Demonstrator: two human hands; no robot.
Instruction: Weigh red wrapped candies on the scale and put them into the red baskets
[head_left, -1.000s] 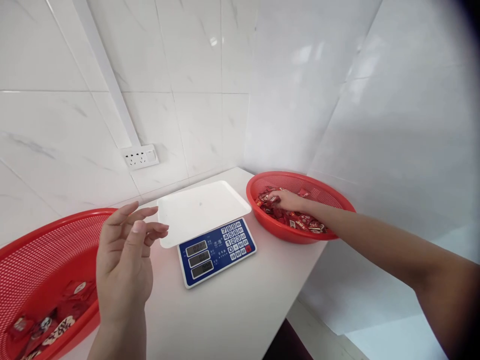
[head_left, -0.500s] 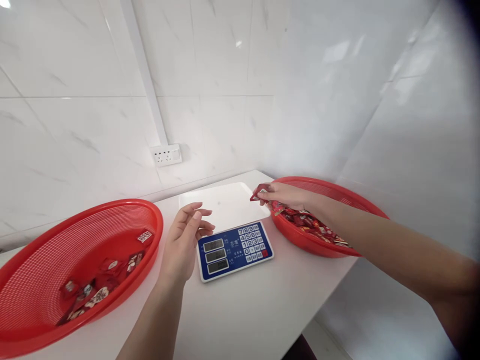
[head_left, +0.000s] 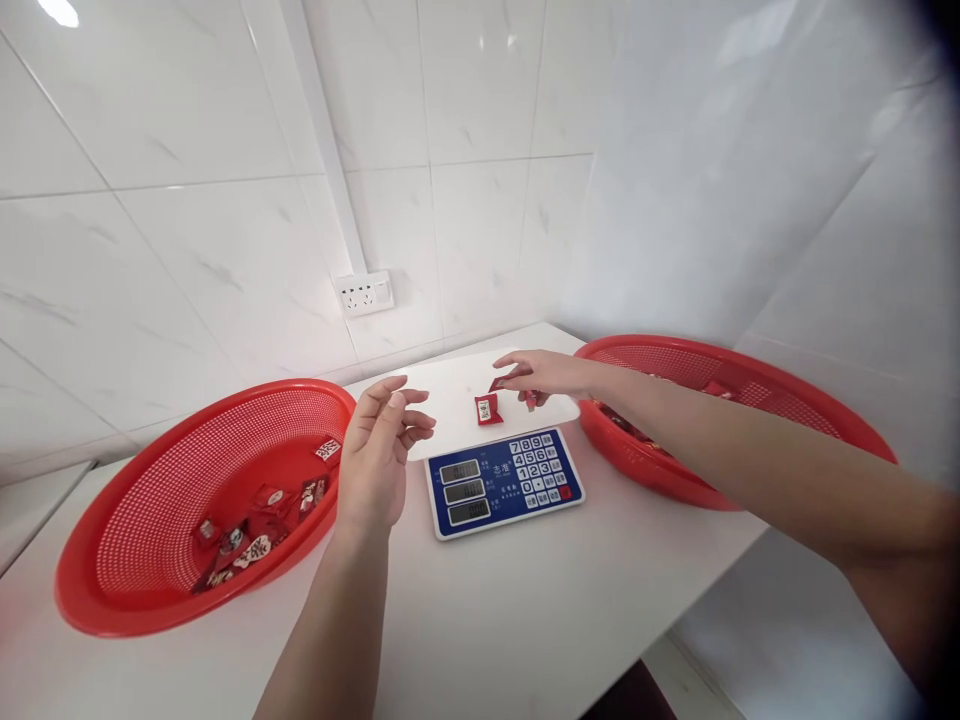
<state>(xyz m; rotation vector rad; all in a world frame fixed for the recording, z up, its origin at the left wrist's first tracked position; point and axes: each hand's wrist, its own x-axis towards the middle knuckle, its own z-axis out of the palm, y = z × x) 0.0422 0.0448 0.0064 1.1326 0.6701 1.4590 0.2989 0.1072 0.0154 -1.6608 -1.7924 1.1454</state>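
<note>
My right hand [head_left: 541,374] is over the white weighing pan [head_left: 442,400] of a digital scale, its fingers closed on small red wrapped packets [head_left: 498,383]. Just below those fingers, one red packet [head_left: 489,408] with a white label lies on the pan. At the pan's left side my left hand [head_left: 382,440] is raised, fingers loosely curled and apart, with nothing in it. The scale's blue panel [head_left: 504,480] faces me, with three small displays and a keypad.
A red mesh basket [head_left: 135,480] on the left holds several red packets [head_left: 262,515]. Another red basket [head_left: 675,490] stands on the right, partly hidden by my right arm. Behind the white table [head_left: 480,620] is a tiled wall with a socket [head_left: 365,293].
My right hand has moved left from the right basket's edge to over the pan. One red packet now lies on the pan. My left hand keeps its pose, and the view has shifted.
</note>
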